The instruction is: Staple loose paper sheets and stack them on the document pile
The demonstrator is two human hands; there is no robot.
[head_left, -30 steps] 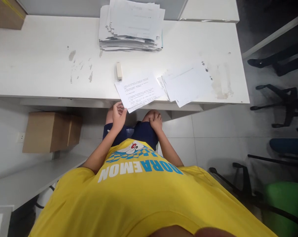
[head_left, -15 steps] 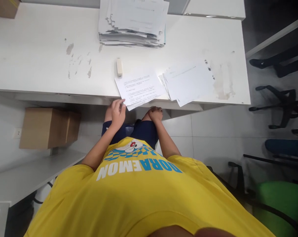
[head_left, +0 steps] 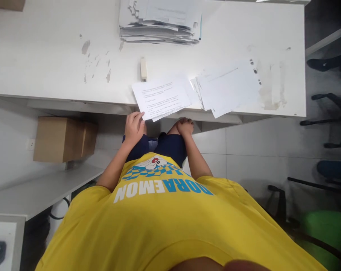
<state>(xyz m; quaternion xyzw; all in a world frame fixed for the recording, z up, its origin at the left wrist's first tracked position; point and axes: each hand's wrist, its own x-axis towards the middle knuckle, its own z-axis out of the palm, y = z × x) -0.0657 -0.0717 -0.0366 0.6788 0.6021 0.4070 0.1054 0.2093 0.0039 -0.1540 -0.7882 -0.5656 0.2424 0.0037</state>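
A printed sheet [head_left: 162, 97] lies at the near edge of the white desk [head_left: 46, 56] and hangs a little over it. My left hand [head_left: 133, 127] is just below the desk edge, its fingertips touching the sheet's near corner, fingers loosely curled and holding nothing. My right hand [head_left: 184, 126] rests on my knee under the desk edge with its fingers curled in. A small white stapler [head_left: 143, 69] lies just beyond the sheet. To the right of the sheet is a loose pile of white pages [head_left: 228, 90].
A thick stack of papers [head_left: 162, 20] sits at the back of the desk. A cardboard box [head_left: 63, 138] stands on a low shelf to the left. Office chair bases [head_left: 331, 120] and a green seat [head_left: 323, 233] crowd the floor on the right.
My left hand rose from my lap to the sheet's near corner. My right hand moved slightly up on the knee. The view shifted so the desk sits higher.
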